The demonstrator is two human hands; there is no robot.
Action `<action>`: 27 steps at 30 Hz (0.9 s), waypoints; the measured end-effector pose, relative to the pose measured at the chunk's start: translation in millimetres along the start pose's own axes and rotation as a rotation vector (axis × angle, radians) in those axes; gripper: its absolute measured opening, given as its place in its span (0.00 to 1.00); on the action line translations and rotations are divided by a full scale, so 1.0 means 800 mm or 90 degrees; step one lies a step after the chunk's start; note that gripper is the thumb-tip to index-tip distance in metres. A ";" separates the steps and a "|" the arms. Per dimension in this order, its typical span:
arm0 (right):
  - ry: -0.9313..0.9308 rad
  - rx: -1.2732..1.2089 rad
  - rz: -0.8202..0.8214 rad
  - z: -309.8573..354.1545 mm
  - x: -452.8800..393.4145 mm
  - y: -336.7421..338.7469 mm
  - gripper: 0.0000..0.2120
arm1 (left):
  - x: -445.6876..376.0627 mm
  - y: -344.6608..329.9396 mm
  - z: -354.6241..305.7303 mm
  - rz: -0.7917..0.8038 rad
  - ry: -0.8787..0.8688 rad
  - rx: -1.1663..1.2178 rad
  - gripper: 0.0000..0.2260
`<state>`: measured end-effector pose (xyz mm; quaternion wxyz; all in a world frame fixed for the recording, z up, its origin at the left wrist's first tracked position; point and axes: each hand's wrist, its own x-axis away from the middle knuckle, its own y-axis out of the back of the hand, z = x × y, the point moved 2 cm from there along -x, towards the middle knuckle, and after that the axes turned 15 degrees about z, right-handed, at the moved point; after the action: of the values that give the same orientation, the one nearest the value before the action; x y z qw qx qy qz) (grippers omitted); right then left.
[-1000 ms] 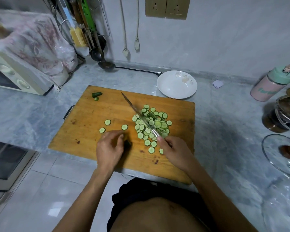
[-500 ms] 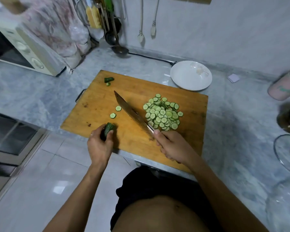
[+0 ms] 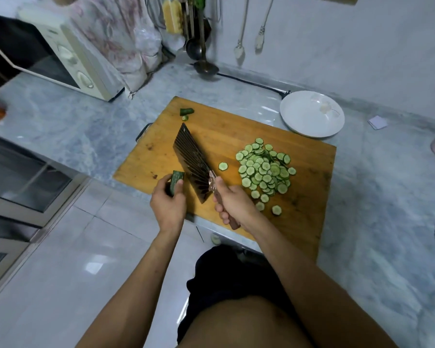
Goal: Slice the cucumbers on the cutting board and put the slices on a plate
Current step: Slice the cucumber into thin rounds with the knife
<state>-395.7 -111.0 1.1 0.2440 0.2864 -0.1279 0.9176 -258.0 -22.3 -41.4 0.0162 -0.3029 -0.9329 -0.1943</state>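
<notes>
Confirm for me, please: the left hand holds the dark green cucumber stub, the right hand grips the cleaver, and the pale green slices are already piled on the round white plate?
Not quite. The head view shows the pale green slices piled on the wooden cutting board; the round white plate holds none. The left hand, dark green cucumber stub, right hand and cleaver are as you say.

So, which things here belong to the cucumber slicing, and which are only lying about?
For the job: cleaver, cucumber stub, slice pile, cutting board, white plate, left hand, right hand.
Lying about: microwave, ladle, cut-off end.
</notes>
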 end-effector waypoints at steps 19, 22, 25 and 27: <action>0.050 0.024 -0.076 -0.023 0.064 0.052 0.27 | 0.002 -0.030 0.003 0.129 -0.024 -0.044 0.15; 0.035 0.005 -0.055 -0.024 0.054 0.037 0.26 | 0.006 -0.034 0.001 0.135 -0.036 -0.057 0.15; 0.014 0.006 -0.064 -0.030 0.049 0.039 0.27 | 0.009 -0.035 0.002 0.155 -0.056 -0.100 0.15; 0.000 -0.017 -0.084 -0.034 0.053 0.051 0.28 | 0.010 -0.034 0.001 0.179 -0.075 -0.142 0.15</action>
<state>-459.6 -119.8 0.3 0.3076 0.2910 -0.1213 0.8978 -280.3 -37.7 -50.9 -0.0449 -0.4411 -0.8532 -0.2747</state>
